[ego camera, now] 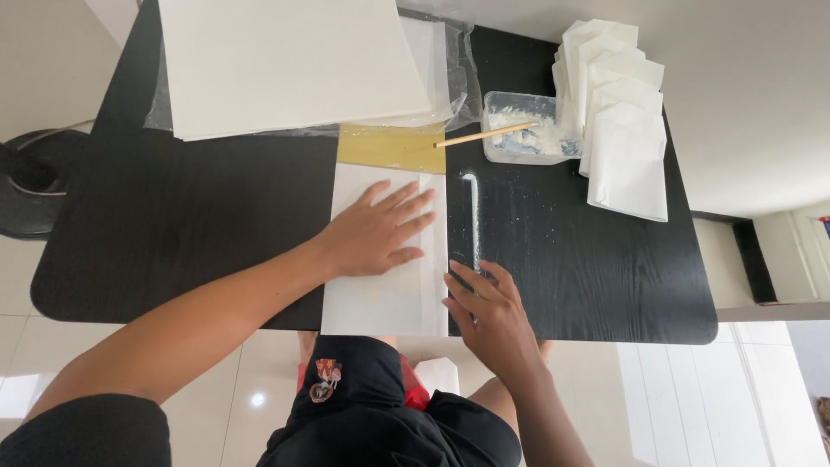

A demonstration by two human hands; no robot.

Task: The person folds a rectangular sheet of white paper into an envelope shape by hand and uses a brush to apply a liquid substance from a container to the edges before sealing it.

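The folded white paper (385,259) lies in the middle of the frame on the black table (173,225). The left hand (376,233) presses it flat, fingers spread. The right hand (484,316) touches its glued edge (fingers loosely open, holding nothing). It looks like sealing; next comes a firm rub along the fold.

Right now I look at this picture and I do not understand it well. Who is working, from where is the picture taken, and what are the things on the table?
There is no machine here, only a person with two bare hands. The camera sits on the person's head and looks down, so both arms enter from the bottom.

The left hand lies flat on a folded white sheet, pressing it onto the black table. The right hand touches the sheet's right edge with its fingertips; it holds nothing.

Behind the sheet lie a yellow board, a stack of large white paper on clear plastic, a clear tub of white paste with a wooden stick, and a row of finished white paper bags. A white streak of paste marks the table.
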